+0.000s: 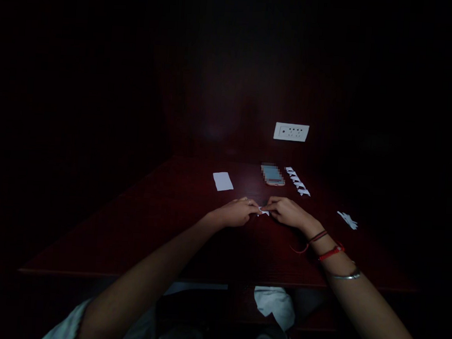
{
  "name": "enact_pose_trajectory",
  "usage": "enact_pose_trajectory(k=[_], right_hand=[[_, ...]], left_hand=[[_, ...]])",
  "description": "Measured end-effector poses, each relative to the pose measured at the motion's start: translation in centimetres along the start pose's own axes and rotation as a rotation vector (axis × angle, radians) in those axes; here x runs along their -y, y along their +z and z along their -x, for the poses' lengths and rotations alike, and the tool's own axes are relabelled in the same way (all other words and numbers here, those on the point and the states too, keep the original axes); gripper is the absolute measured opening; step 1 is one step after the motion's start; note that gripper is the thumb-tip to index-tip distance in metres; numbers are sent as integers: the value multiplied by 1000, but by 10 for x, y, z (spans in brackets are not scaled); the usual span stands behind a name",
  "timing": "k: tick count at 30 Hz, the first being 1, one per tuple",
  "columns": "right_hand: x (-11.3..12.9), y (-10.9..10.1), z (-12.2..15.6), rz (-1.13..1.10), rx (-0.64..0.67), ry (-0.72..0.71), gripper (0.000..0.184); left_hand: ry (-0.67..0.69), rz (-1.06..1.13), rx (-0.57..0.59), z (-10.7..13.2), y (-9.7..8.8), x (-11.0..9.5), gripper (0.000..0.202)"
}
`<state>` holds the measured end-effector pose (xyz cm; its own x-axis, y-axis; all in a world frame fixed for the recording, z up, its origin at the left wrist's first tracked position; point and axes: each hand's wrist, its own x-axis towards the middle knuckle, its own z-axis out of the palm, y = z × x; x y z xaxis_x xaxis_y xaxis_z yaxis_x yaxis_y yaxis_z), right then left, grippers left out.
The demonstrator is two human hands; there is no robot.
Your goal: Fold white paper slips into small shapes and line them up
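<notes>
A small piece of white paper (264, 212) with pointed edges lies on the dark red table between my two hands. My left hand (239, 212) has its fingers together, pressing on the paper's left side. From the right, my right hand (285, 212) pinches at the paper's upper edge with thumb and index finger. Both hands partly hide the paper, so its folds cannot be made out. A ring shows on my left hand, and bracelets circle my right wrist.
A white sheet of paper (222, 181) lies beyond my left hand. Farther back are a blurred phone (273, 175) and a row of folded white papers (298, 181). At right are narrow paper strips (348, 220). A socket panel (291, 131) is on the wall above the table (129, 230).
</notes>
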<state>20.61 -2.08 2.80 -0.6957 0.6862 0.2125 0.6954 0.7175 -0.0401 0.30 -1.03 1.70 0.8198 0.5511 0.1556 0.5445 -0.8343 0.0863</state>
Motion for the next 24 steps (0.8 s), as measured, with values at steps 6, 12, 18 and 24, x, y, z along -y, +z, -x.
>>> enact_pose_trajectory(k=[6, 12, 18, 24], right_hand=[[0, 2, -3, -66, -22, -11, 34], [-7, 1, 1, -128, -84, 35, 29], [-10, -2, 4, -177, -79, 76, 26], [-7, 6, -3, -114, -34, 110, 30]], left_hand=[[12, 9, 1, -1, 3, 3, 46], [16, 57, 13, -1, 4, 7, 48], [4, 214, -53, -2, -4, 1, 42], [-133, 208, -203, -7, 3, 4, 34]])
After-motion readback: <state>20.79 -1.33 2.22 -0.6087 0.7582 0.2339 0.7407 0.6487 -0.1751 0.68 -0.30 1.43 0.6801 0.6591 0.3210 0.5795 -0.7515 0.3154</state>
